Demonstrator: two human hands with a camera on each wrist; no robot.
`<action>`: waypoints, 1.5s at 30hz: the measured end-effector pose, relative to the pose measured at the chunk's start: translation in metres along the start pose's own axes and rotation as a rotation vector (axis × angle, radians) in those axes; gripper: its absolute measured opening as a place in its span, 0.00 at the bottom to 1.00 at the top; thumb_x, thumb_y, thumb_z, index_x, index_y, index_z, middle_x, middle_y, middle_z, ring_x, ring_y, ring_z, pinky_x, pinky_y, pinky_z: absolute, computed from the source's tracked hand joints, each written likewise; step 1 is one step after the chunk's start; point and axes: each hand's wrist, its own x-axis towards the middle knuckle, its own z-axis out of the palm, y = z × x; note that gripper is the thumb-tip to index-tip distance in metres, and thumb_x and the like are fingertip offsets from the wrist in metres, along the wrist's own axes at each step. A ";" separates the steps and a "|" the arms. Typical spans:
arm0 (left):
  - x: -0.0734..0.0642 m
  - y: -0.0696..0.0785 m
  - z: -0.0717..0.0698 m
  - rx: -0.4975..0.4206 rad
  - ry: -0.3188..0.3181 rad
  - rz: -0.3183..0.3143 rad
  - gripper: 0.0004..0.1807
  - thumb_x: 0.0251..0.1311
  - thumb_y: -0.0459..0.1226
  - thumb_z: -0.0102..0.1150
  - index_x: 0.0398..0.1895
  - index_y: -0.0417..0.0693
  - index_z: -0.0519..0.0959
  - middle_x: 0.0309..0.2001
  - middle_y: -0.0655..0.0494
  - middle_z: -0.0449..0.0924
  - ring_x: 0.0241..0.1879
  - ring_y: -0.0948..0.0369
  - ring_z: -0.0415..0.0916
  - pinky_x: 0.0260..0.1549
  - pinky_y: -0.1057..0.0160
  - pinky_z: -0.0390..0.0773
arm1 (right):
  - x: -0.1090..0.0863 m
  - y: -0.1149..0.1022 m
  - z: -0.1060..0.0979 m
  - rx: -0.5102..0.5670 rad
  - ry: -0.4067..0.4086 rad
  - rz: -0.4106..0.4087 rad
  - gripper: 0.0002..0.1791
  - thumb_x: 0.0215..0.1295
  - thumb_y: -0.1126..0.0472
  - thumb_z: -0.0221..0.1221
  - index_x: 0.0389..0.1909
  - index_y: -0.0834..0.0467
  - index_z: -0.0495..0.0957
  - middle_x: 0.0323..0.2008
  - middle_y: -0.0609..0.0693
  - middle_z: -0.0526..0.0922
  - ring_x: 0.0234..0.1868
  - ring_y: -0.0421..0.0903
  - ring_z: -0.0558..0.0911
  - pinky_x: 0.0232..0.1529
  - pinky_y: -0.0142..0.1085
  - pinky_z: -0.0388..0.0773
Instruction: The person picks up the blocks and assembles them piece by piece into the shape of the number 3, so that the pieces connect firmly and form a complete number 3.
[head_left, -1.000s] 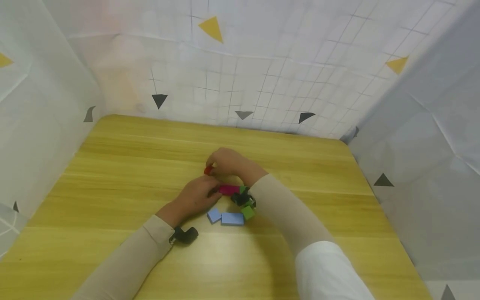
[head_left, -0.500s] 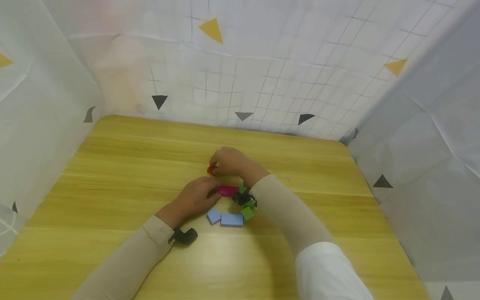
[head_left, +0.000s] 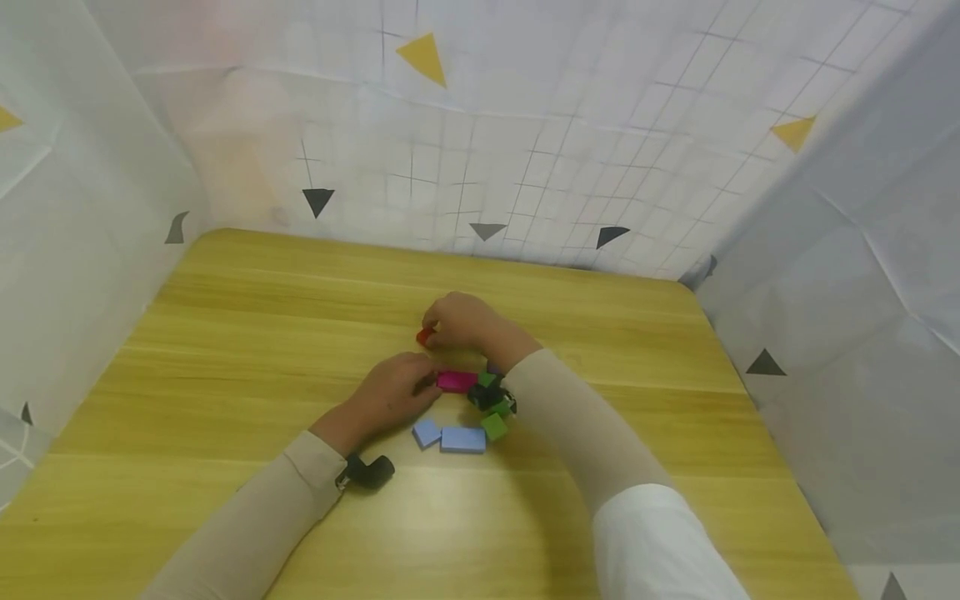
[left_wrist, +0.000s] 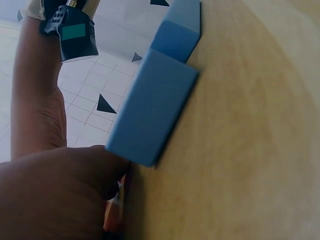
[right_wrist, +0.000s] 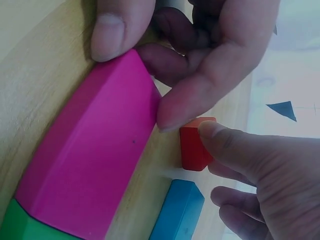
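Note:
A small red block point(right_wrist: 194, 145) is pinched between the thumb and fingers of my right hand point(head_left: 461, 321), at the far side of the group of blocks. My left hand point(head_left: 390, 392) rests on the table, its thumb and index finger gripping the left end of a long magenta block point(right_wrist: 95, 150). A green block point(right_wrist: 17, 222) adjoins the magenta block's other end. Beside the red block, a blue block point(right_wrist: 177, 212) lies on the table in the right wrist view. The right wrist and its camera hide part of the group in the head view.
Nearer the body lie a light blue square block point(head_left: 427, 433) and a light blue oblong block point(head_left: 462, 440), their ends almost meeting. A lime green block point(head_left: 495, 427) sits at the oblong's right. Patterned white sheets point(head_left: 480, 150) enclose the wooden table point(head_left: 262, 333) at back and sides.
My right hand has shifted slightly to the right and away with the red block. My left hand stays nearly still at the magenta block.

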 end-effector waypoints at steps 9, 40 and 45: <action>0.001 0.001 -0.002 0.006 -0.002 0.015 0.13 0.54 0.44 0.58 0.43 0.54 0.77 0.25 0.68 0.68 0.28 0.67 0.64 0.28 0.68 0.67 | -0.001 0.003 0.000 0.020 0.017 0.029 0.08 0.55 0.49 0.61 0.33 0.47 0.81 0.37 0.40 0.81 0.40 0.40 0.77 0.47 0.35 0.72; -0.001 0.001 -0.001 -0.019 0.017 0.015 0.15 0.53 0.44 0.59 0.46 0.55 0.78 0.28 0.68 0.72 0.29 0.70 0.65 0.29 0.69 0.69 | -0.006 0.009 0.003 0.018 0.009 0.063 0.14 0.56 0.46 0.59 0.39 0.49 0.80 0.37 0.40 0.80 0.38 0.40 0.76 0.45 0.34 0.72; -0.001 0.001 -0.001 -0.018 0.021 0.017 0.16 0.52 0.44 0.60 0.46 0.55 0.78 0.28 0.69 0.72 0.29 0.70 0.65 0.30 0.69 0.69 | -0.013 0.008 -0.002 0.028 0.029 0.070 0.20 0.57 0.44 0.57 0.45 0.51 0.79 0.44 0.42 0.80 0.45 0.41 0.77 0.49 0.34 0.71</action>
